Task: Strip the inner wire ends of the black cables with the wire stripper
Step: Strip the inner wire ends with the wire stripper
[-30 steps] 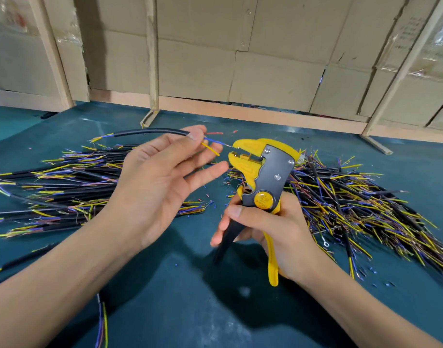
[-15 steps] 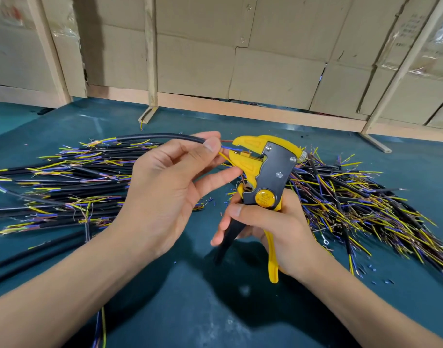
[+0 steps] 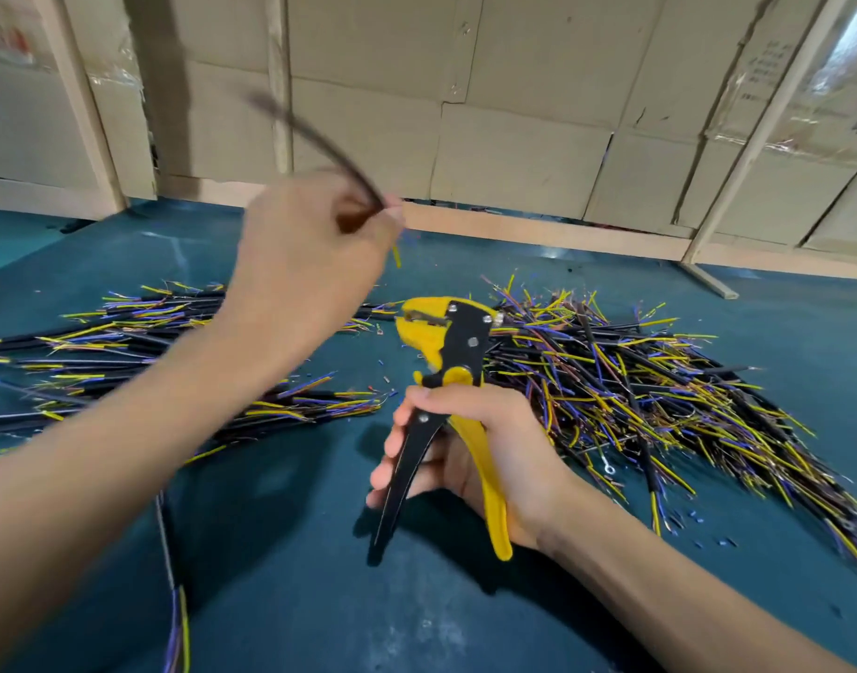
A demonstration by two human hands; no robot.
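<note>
Left hand (image 3: 314, 255) is lifting up and away from the wire stripper (image 3: 445, 381) since half a second back, when it was feeding the wire end into the stripper's mouth; that cable (image 3: 319, 143) is now swinging in the air, blurred, yellow inner wire poking out below the fingers.

Going left to right:
- Left pile of cables (image 3: 139, 352) is lying flat on the teal table (image 3: 465, 624), ends fanning yellow and blue.
- Left hand is pinching the black cable near its end, thumb against fingers, well above the table. Can't tell from the blur whether the ends are bare.
- Right hand (image 3: 484, 449) is wrapping round both stripper handles, head pointing up. Handles are spread, so it's probably not squeezing; mouth holds no wire.
- Right pile of cables (image 3: 659, 400) is sprawling messier, touching the stripper head from behind in this view.

Handling, my read: cable is light and semi-stiff, whipping when moved fast. Inner wires are thin and floppy. Best grip is on the black jacket just behind the exposed ends, so they're not buckling when fed in.
</note>
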